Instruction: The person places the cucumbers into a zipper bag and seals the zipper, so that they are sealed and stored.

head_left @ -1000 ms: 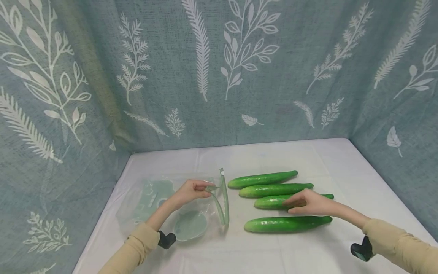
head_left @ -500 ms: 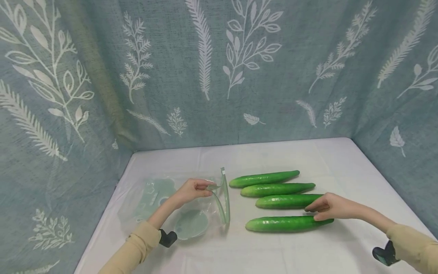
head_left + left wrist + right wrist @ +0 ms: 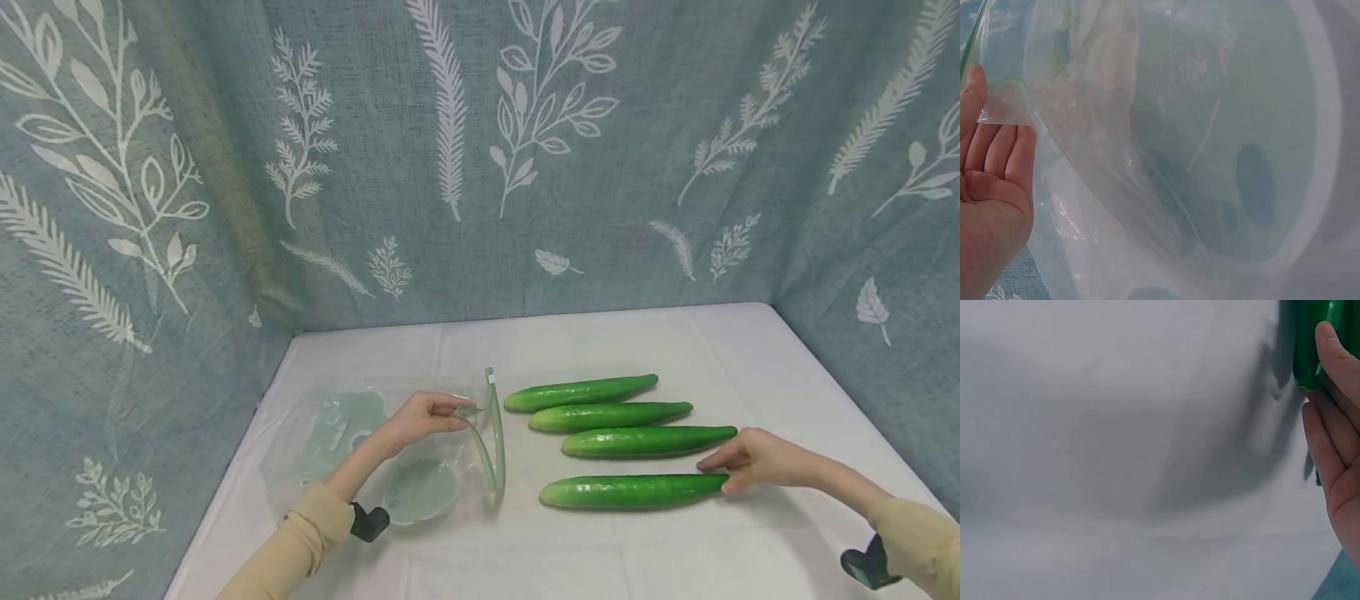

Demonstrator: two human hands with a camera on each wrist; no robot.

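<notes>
A clear zip bag [image 3: 417, 492] with pale green printed shapes lies on the left. My left hand [image 3: 415, 419] pinches the upper layer at its mouth between thumb and fingers, so the green zip strips [image 3: 497, 442] stand apart. The bag's plastic [image 3: 1222, 125] fills much of the left wrist view. At the right end of the nearest cucumber [image 3: 630, 492], my right hand [image 3: 772, 460] has its thumb and fingers around the tip without visibly gripping it. In the right wrist view, the thumb [image 3: 1334, 353] overlaps the green end of a cucumber [image 3: 1309, 356]; some fingertips are hidden.
Behind the nearest cucumber lie three more: the third cucumber [image 3: 648, 442], the second cucumber [image 3: 609, 416] and the farthest cucumber [image 3: 581, 392]. All rest on a white-covered table [image 3: 585, 558]. Patterned blue-green curtains [image 3: 480, 250] stand at the back and sides.
My right hand has moved right and slightly nearer, from over the third cucumber to the tip of the nearest one. My left hand keeps its hold on the bag.
</notes>
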